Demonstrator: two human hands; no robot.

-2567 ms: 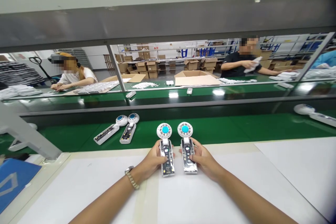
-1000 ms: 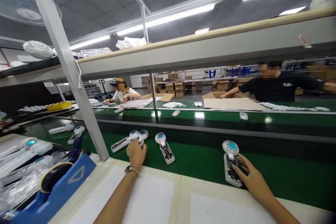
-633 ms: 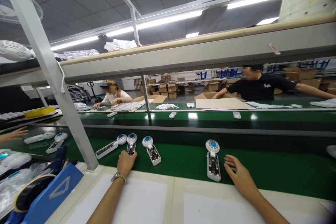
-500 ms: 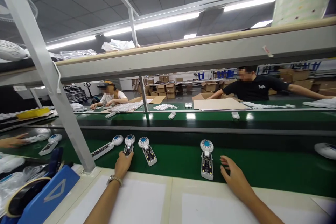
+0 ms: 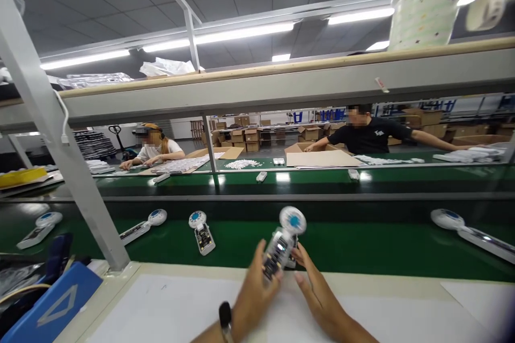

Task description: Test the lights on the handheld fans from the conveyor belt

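Note:
In my left hand point(image 5: 257, 292) is a white handheld device point(image 5: 277, 254) with a round, blue-centred head and an open handle that shows a circuit board. It is tilted and blurred by motion, above the front edge of the green belt. My right hand point(image 5: 319, 289) is just right of it, thumb and fingers apart. Its fingertips are beside a second such device, mostly hidden behind the held one; I cannot tell whether they touch it. Another open-handled device point(image 5: 204, 237) lies on the belt to the left, and one more point(image 5: 139, 229) lies beyond it near the post.
The green belt point(image 5: 362, 246) runs across in front of a pale worktop point(image 5: 181, 300) with white sheets. A slanted metal post point(image 5: 86, 187) and a blue holder point(image 5: 52, 300) stand at left. More devices lie at both ends. Two co-workers sit across the belt under a shelf point(image 5: 249, 83).
My left hand has lifted a device off the belt and brought it rightward to the middle. My right hand has moved left, close to it. The view has shifted somewhat.

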